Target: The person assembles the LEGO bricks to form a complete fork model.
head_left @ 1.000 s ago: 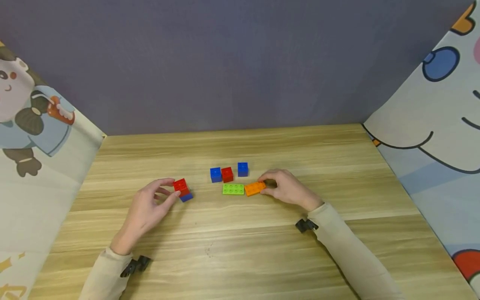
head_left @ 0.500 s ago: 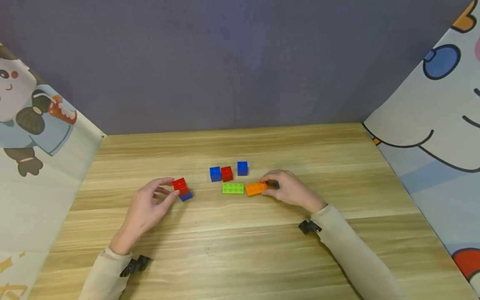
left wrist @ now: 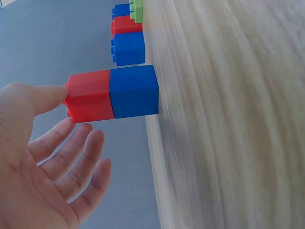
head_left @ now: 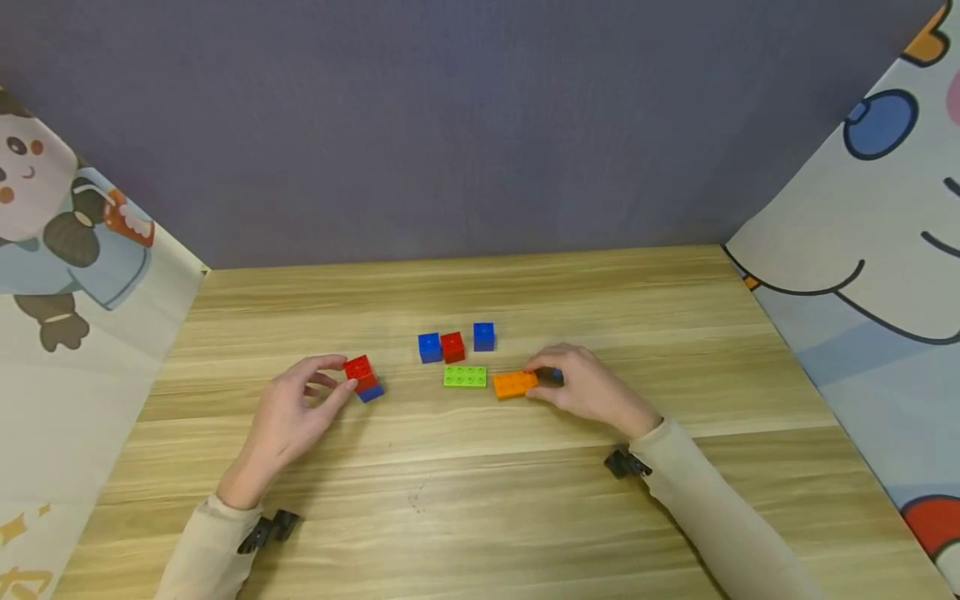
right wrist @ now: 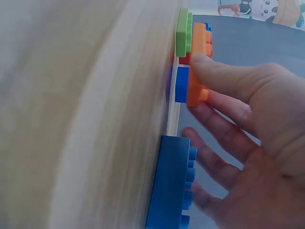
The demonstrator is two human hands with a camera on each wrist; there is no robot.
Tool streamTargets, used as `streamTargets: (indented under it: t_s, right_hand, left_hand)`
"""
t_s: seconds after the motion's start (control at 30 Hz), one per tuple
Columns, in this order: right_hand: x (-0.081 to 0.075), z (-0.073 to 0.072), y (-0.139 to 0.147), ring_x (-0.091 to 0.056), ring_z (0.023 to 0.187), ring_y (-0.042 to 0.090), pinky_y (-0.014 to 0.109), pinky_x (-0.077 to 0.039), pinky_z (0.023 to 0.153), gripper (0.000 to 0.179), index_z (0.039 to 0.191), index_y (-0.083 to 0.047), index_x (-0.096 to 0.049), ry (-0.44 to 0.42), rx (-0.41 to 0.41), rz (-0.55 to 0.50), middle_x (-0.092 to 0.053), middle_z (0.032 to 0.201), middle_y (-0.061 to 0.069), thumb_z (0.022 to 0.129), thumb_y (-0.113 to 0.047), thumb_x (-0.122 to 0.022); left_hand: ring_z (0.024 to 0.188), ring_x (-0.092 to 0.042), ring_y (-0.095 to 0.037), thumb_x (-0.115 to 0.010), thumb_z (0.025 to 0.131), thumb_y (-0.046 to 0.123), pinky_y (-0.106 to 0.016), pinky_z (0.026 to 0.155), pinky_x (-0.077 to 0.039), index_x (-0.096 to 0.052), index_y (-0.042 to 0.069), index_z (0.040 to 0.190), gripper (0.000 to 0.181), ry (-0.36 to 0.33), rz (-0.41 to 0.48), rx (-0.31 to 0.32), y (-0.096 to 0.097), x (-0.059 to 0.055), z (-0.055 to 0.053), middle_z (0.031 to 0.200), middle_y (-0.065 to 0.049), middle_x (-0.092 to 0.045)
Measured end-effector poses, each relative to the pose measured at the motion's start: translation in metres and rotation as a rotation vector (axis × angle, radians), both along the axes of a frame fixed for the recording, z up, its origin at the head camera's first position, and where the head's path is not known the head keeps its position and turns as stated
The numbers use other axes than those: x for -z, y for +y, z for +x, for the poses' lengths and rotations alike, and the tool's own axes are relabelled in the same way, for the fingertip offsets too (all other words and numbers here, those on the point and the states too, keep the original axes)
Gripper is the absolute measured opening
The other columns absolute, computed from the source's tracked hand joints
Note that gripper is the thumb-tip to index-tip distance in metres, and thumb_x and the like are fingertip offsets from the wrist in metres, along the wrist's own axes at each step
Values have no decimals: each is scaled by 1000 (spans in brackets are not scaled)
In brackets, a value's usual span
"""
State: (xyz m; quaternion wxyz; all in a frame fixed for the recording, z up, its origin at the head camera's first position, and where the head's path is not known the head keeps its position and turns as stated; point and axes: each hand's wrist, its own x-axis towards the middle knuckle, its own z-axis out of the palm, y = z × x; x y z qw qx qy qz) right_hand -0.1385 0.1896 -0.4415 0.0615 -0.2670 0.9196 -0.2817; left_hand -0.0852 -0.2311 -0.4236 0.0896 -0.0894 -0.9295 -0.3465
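My left hand (head_left: 287, 417) pinches a red brick (head_left: 360, 372) between thumb and forefinger; the other fingers are loosely bent. That red brick sits on a blue brick (left wrist: 134, 91), which stands on the table. My right hand (head_left: 591, 390) grips one end of an orange brick (head_left: 513, 384) with thumb and fingers. In the right wrist view the orange brick is held a little off the tabletop. Below the right hand lies a longer blue brick (right wrist: 170, 183), mostly hidden by the hand in the head view. A flat lime green brick (head_left: 465, 377) lies left of the orange one.
Behind the green brick stand a blue brick (head_left: 430, 348) and a red brick (head_left: 452, 347) side by side. Another blue brick (head_left: 483, 337) stands slightly right of them. The wooden table (head_left: 465, 517) ends at a grey panel (head_left: 465, 133) at the back.
My right hand has shifted right and slightly nearer with the orange brick, so the gap to the green brick has widened. My left hand has stayed in place.
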Motion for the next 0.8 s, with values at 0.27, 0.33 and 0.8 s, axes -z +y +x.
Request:
streamTargets:
  t_s: [0.27,0.33,0.8]
  right_hand:
    - [-3,9,0,-71,116,24,51,-55,109,36,122,-15,-79,65,-31,-23,-79,122,1,90,-28,-88]
    - [-3,10,0,-72,117,24,51,-55,109,36,122,-14,-79,60,-36,-24,-79,122,1,90,-28,-88]
    - [3,10,4,-73,111,23,55,-50,113,33,115,-17,-82,99,-71,37,-80,115,-2,86,-26,-92]
  left_hand:
    - [94,-76,-26,-78,99,23,-46,81,-63,-74,9,127,32,-2,-1,0,0,0,0,121,-12,-78]
    - [93,-76,-26,-78,98,22,-46,81,-63,-74,9,127,31,0,1,1,0,0,-1,121,-12,-78]
    - [94,-76,-28,-78,98,21,-48,81,-62,-74,8,126,31,12,2,0,-1,-1,0,121,-13,-78]
